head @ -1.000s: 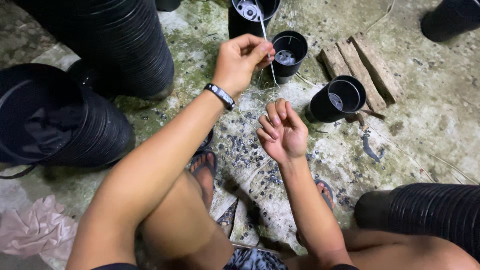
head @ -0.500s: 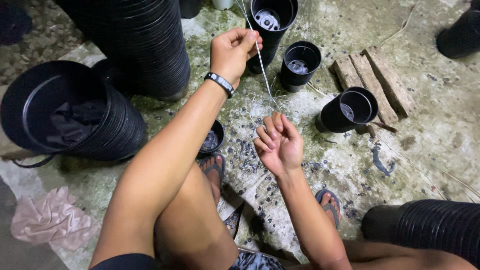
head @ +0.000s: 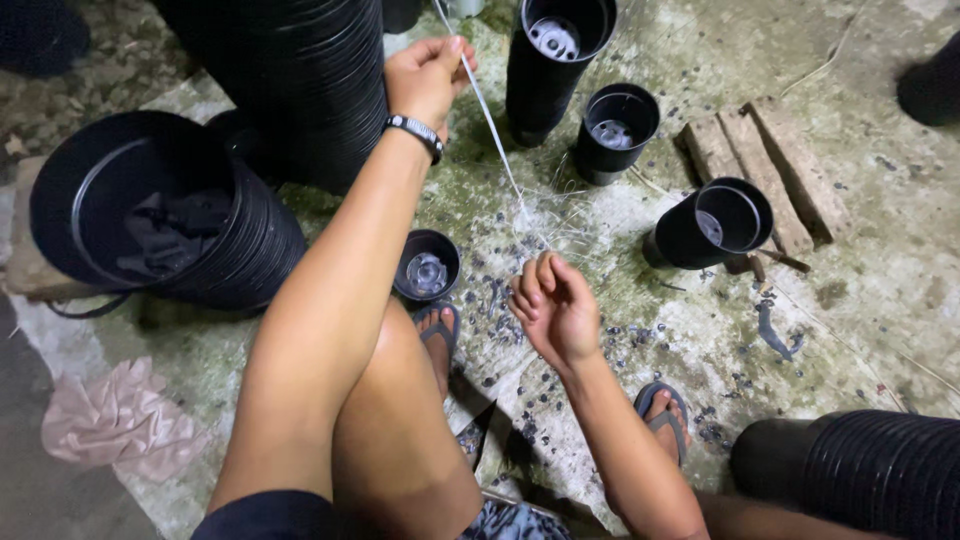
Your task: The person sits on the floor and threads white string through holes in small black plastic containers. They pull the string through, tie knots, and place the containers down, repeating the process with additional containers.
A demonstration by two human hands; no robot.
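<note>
**String drawn between two hands above the floor**

Your left hand (head: 428, 75), at 12 o'clock, pinches a pale string (head: 492, 125) between thumb and fingers. The string runs down toward 5 o'clock to a frayed tangle on the floor (head: 880, 270). Your right hand (head: 555, 305), near centre, has its fingers curled narrow just below that tangle; you cannot tell whether it grips a strand. A small pot (head: 427, 265) stands at 9 o'clock of the right hand. Another pot (head: 715, 222) lies tilted at 2 o'clock, beside wooden blocks (head: 765, 165).
</note>
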